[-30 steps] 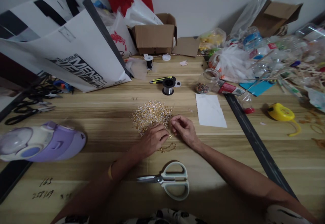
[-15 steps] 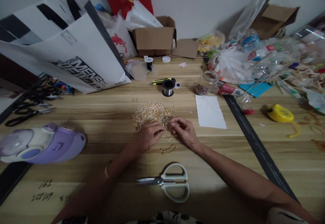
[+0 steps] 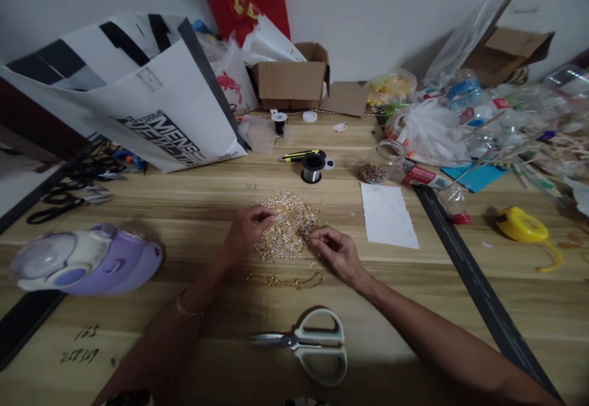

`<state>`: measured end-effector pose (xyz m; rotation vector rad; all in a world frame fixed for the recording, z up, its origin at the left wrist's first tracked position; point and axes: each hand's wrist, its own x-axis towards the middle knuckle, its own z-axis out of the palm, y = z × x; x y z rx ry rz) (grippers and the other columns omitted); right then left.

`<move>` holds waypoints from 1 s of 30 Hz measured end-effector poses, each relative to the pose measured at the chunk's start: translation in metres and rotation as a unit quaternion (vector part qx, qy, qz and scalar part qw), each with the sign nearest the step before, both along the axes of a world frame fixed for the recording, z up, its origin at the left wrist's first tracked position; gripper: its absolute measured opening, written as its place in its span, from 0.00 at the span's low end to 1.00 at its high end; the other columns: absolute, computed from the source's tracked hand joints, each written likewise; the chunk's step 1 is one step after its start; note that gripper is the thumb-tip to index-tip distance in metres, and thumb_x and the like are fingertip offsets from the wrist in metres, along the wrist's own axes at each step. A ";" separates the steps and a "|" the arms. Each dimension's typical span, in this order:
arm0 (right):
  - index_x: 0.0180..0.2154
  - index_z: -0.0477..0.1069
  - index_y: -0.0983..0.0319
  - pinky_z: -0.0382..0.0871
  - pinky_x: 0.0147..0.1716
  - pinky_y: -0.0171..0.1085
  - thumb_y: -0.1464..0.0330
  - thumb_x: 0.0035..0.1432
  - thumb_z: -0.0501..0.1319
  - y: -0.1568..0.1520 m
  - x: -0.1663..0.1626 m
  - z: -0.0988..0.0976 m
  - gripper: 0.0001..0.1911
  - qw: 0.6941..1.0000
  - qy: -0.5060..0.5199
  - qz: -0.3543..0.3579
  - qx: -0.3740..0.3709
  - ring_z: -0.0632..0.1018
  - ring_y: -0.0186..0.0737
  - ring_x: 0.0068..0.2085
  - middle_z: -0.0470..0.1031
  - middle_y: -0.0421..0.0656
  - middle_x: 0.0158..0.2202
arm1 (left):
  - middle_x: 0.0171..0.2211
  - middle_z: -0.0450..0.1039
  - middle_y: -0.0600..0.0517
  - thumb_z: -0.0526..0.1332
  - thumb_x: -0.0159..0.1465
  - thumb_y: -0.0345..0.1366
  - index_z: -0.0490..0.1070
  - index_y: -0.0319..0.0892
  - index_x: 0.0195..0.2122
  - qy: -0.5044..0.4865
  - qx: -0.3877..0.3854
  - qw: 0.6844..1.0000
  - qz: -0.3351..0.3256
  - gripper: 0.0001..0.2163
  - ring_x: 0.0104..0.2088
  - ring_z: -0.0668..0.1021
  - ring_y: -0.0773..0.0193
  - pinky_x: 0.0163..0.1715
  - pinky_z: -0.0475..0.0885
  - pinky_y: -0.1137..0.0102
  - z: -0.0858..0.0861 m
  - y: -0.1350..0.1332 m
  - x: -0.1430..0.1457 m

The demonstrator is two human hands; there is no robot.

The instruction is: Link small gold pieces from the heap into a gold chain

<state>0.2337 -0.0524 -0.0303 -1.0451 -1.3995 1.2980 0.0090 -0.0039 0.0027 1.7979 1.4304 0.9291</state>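
Note:
A loose heap of small gold and clear beaded pieces [image 3: 288,225] lies on the wooden table. At its left edge is my left hand [image 3: 252,227], fingertips pinched together over the pieces; whatever they grip is too small to name. My right hand [image 3: 338,251] rests at the heap's right side, thumb and forefinger closed, with a thin gold strand [image 3: 313,264] just below the fingertips. I cannot make out what the right fingers hold. Nearer to me, a gold chain [image 3: 285,281] is stretched out on the table. Below it lie scissors [image 3: 317,344] with pale handles.
Beyond the heap stand a wire spool [image 3: 312,170] and a yellow cutter [image 3: 299,156]. White paper [image 3: 390,216], a jar of beads [image 3: 380,164] and a yellow tape measure [image 3: 522,225] are to the right. A purple device [image 3: 101,262] and black scissors [image 3: 69,200] sit left.
My left hand has moved left, away from my right hand, to the heap's left edge, uncovering more of the heap and chain. My right hand stays beside the heap. The whole view has shifted slightly.

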 end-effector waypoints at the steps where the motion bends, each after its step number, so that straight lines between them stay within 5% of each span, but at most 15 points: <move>1: 0.32 0.70 0.63 0.60 0.23 0.31 0.61 0.56 0.61 0.000 0.001 -0.001 0.10 1.000 -0.011 0.004 0.013 0.65 0.32 0.25 0.68 0.40 0.26 | 0.29 0.77 0.52 0.61 0.57 0.35 0.76 0.39 0.32 0.002 -0.003 1.000 -0.006 0.07 0.31 0.76 0.66 0.34 0.69 0.73 0.000 0.001 -0.001; 13: 0.31 0.66 0.63 0.57 0.23 0.31 0.63 0.59 0.57 -0.003 -0.001 0.000 0.09 0.998 -0.041 0.025 0.028 0.63 0.31 0.24 0.63 0.38 0.24 | 0.26 0.73 0.52 0.59 0.57 0.32 0.74 0.39 0.27 0.200 -0.004 0.962 -0.184 0.05 0.29 0.73 0.67 0.31 0.64 0.73 0.008 -0.002 -0.001; 30: 0.32 0.66 0.63 0.58 0.24 0.32 0.62 0.60 0.57 -0.002 -0.001 -0.003 0.10 0.997 -0.054 0.029 0.036 0.63 0.32 0.26 0.63 0.39 0.25 | 0.27 0.70 0.51 0.53 0.64 0.31 0.71 0.39 0.28 0.271 0.090 0.940 -0.186 0.10 0.32 0.70 0.64 0.36 0.63 0.70 -0.004 -0.013 0.013</move>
